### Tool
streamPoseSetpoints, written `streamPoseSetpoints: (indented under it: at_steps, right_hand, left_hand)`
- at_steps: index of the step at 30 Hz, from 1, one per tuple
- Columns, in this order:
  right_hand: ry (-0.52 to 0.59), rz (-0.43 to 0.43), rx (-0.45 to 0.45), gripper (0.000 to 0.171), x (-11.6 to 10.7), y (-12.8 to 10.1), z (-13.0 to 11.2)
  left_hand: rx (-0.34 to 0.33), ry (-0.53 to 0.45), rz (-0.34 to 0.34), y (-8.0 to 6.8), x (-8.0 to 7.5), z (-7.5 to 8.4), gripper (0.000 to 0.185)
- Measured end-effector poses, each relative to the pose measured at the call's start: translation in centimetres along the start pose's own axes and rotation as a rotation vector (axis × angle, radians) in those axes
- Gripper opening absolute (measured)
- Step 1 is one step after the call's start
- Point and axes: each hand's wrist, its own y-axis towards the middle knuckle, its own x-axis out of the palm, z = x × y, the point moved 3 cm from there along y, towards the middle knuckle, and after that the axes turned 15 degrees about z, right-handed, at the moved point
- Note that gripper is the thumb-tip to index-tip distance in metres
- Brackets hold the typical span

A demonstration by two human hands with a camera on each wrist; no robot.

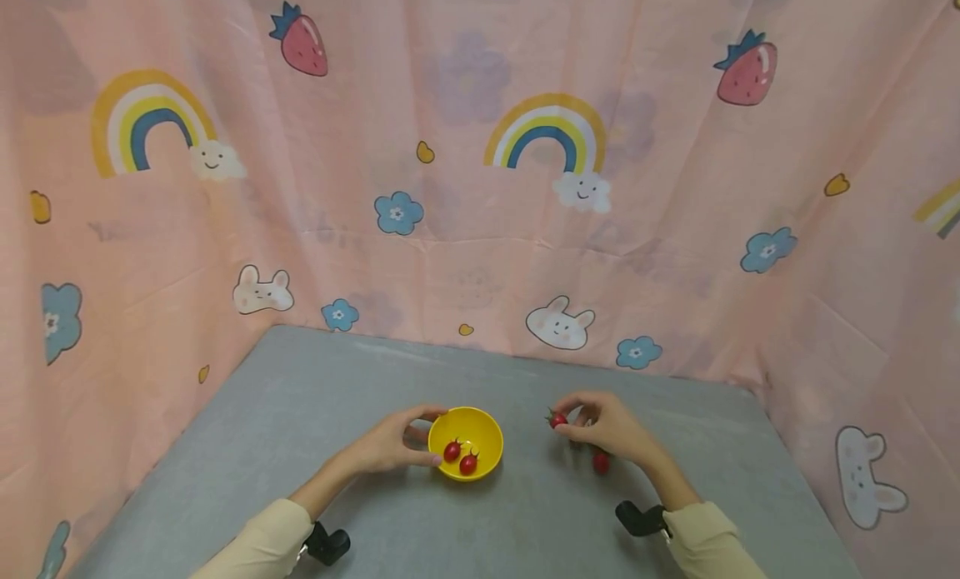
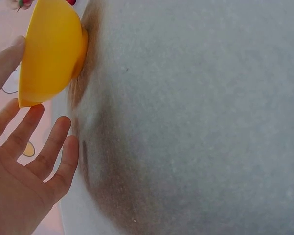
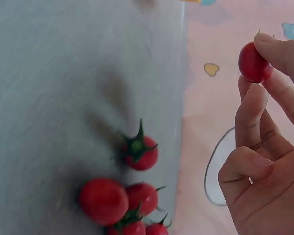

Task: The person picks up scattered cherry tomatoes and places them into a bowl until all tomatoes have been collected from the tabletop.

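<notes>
From the head view, the left hand [image 1: 393, 444] cups the yellow bowl [image 1: 465, 442] on the grey desk [image 1: 300, 412], thumb and fingers curled round its near rim, with two cherry tomatoes [image 1: 460, 456] inside. The right hand [image 1: 611, 427] pinches a single tomato [image 1: 557, 419] in its fingertips, lifted clear of the desk. Only the right wrist view shows the loose cluster of tomatoes [image 3: 129, 196] lying below that hand; from the head the hand hides most of them. A pink patterned curtain [image 1: 480, 187] encloses the desk.
</notes>
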Motion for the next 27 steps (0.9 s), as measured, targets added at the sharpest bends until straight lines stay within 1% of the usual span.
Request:
streamPoseSetpoints:
  at_steps: [2,6,13,15,20,22,27]
  right_hand:
    - [-0.005,0.008,-0.018,0.02,0.3,0.3,-0.2]
    - [-0.012,0.021,-0.016,0.019,0.8,0.9,-0.7]
    - [0.001,-0.005,0.006,0.021,1.8,1.6,-1.7]
    - [0.0,-0.008,-0.004,0.021,2.0,1.7,-2.9]
    - [0.015,-0.013,-0.024,0.02,2.8,2.3,-2.9]
    - [0.025,-0.019,-0.03,0.021,3.3,2.7,-2.0]
    - [0.027,-0.046,-0.052,0.022,4.5,3.3,-2.5]
  left_hand:
    - [-0.003,-0.004,-0.001,0.0,0.0,-0.1,0.067]
    - [-0.007,-0.012,-0.004,0.1,0.1,-0.1,0.066]
    - [-0.026,-0.013,-0.001,0.1,0.0,0.0,0.067]
    - [-0.028,-0.011,0.0,0.1,0.0,0.1,0.067]
    - [-0.024,-0.013,-0.002,0.1,-0.1,0.2,0.067]
    - [-0.023,-0.016,-0.003,0.0,-0.1,0.2,0.067]
    - [-0.019,-0.018,-0.005,0.0,-0.1,0.3,0.067]
